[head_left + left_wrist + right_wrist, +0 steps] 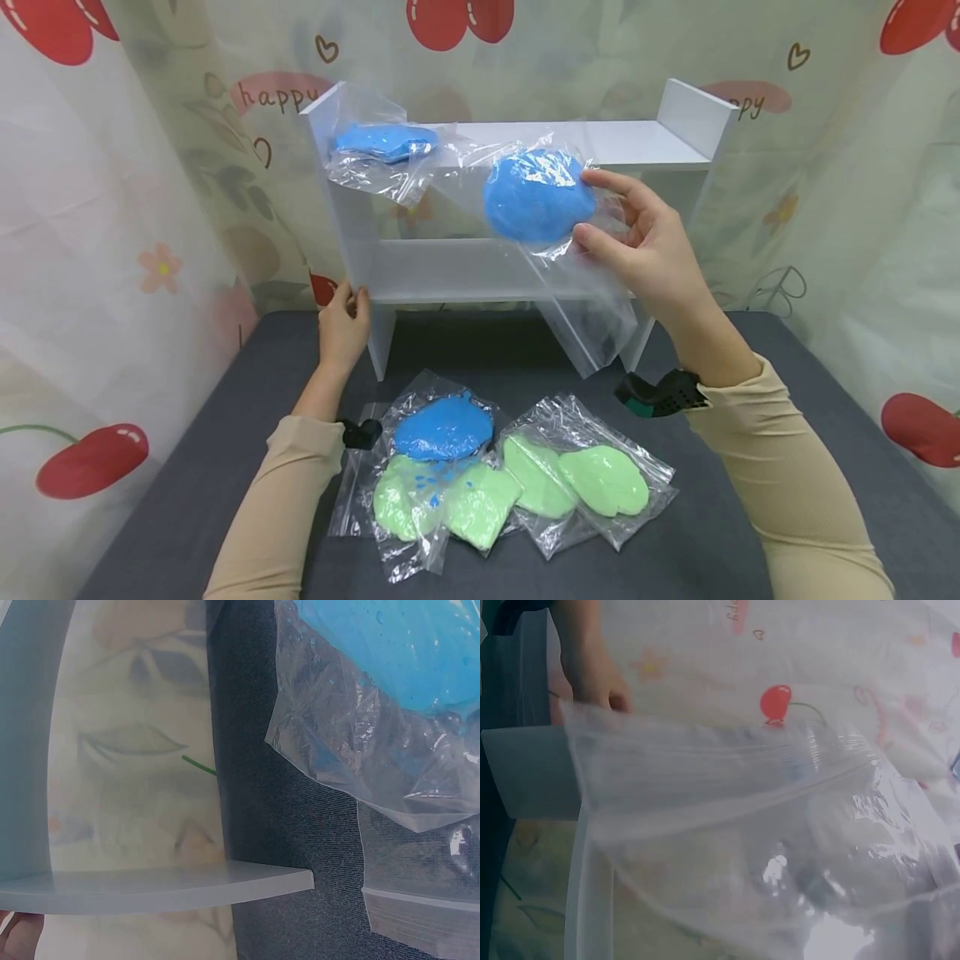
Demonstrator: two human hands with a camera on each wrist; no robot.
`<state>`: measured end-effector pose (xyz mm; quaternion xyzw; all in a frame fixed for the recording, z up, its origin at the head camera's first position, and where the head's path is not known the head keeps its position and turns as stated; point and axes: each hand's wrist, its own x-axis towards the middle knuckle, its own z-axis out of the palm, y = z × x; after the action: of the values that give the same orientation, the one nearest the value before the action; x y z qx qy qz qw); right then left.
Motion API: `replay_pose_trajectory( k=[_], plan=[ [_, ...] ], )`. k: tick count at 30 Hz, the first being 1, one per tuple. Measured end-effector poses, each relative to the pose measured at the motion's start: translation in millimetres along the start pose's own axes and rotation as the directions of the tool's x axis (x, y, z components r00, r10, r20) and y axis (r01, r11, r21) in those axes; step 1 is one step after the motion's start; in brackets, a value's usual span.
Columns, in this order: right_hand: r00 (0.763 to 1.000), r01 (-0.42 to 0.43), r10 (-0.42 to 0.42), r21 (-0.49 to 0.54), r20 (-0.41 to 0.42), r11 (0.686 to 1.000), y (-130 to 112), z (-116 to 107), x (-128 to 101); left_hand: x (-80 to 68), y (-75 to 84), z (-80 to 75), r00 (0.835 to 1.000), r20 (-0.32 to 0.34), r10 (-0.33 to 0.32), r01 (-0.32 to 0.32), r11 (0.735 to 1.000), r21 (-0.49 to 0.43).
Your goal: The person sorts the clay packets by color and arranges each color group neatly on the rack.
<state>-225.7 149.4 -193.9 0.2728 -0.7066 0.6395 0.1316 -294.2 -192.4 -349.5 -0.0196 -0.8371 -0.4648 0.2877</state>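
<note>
My right hand (648, 242) pinches a clear zip bag with a round, flat blue clay-like piece (538, 196) in it, held up before the white shelf (457, 271). The bag's loose end (727, 795) hangs down and fills much of the right wrist view. My left hand (345, 329) grips the edge of the shelf's left side panel, near the lower board; only its fingers (21, 936) show in the left wrist view. Another bagged blue piece (386, 142) lies on the top board at the left, its bag hanging over the front edge.
On the dark table (712, 533), in front of the shelf, lie several bagged pieces: a blue one (442, 427) and light green ones (603, 481), their bags overlapping. A patterned curtain (540, 75) closes off the back and both sides. A thin cord (780, 283) is at the right rear.
</note>
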Motion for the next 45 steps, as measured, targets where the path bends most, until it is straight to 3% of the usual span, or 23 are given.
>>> replay_pose_trajectory(
  k=[12,24,45],
  plan=[
    [0.997,-0.036,0.034,-0.031,-0.068,0.999,-8,9,22,-0.2,0.7,-0.1,1.0,-0.003,-0.003,0.003,1.0,-0.002],
    [0.995,-0.037,0.042,0.057,-0.094,0.998,-11,16,41,-0.3,1.2,-0.7,1.0,-0.01,0.001,-0.001,1.0,-0.013],
    [0.974,-0.095,0.109,0.077,-0.2,0.993,-9,20,76,-0.2,1.4,-0.3,1.0,-0.002,-0.026,0.026,1.0,-0.014]
  ],
)
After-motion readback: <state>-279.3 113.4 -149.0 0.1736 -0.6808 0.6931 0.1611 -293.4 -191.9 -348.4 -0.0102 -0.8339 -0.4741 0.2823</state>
